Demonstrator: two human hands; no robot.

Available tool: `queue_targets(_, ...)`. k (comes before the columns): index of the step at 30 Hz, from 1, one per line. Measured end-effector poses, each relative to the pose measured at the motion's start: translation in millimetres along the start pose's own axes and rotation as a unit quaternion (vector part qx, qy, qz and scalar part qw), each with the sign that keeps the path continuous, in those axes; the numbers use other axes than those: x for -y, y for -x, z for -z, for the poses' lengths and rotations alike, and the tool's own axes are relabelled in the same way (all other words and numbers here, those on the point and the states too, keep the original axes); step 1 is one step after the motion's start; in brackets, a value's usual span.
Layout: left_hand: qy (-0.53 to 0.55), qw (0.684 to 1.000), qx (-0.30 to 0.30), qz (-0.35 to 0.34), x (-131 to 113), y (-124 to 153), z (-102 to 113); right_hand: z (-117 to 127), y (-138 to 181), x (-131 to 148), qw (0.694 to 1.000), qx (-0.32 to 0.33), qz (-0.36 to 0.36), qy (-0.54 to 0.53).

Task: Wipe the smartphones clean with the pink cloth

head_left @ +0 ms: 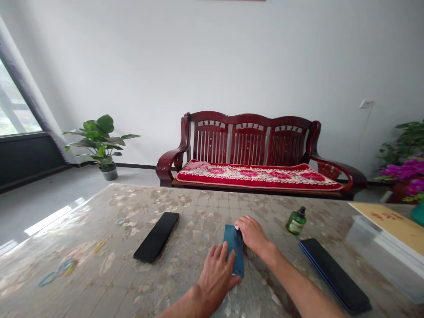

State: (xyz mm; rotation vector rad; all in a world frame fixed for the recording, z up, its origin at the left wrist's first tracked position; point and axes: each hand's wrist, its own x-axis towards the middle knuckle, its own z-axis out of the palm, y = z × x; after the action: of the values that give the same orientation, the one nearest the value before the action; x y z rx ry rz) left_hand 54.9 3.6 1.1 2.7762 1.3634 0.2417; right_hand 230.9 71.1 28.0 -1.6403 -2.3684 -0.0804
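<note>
A blue phone (237, 256) lies back up on the patterned tablecloth, its camera end toward me. My left hand (217, 271) holds it from the left, with fingers across its back and the thumb at the near edge. At the far right corner of the phone, my right hand (252, 233) is closed with its fingertips pressed to the surface. A bit of something white (237, 227) shows under those fingertips, too small to name. To the left rests a black phone (157, 237). Right of my right hand stands a green pump bottle (296, 221).
Another dark phone (336, 276) lies at the right, near a clear plastic box (380, 256) with a tan sheet (394, 218) on top. Several rubber bands (64, 267) are scattered on the tablecloth (126, 287) at left. Beyond the table is a wooden bench (248, 121).
</note>
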Motion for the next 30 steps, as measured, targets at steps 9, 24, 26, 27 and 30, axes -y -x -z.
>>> queue_targets(9, -0.085, 0.992, 0.015, 0.091, -39, -22, 1, -17, 26, 6, 0.982, -0.098, -0.081, -0.141)
queue_targets(24, -0.003, 0.998, 0.048, 0.039, 24, 17, 36, -11, 29, 25, 0.938, -0.246, -0.038, -0.243)
queue_targets(26, 0.032, 0.997, 0.044, 0.060, 30, 19, 38, -6, 26, 33, 0.944, -0.246, -0.008, -0.220)
queue_targets(27, 0.044, 0.997, 0.036, 0.059, 32, 19, 36, -4, 26, 37, 0.946, -0.246, 0.004, -0.212)
queue_targets(30, 0.062, 0.996, -0.007, 0.057, 38, 20, 27, 0, 30, 55, 0.951, -0.237, 0.040, -0.193)
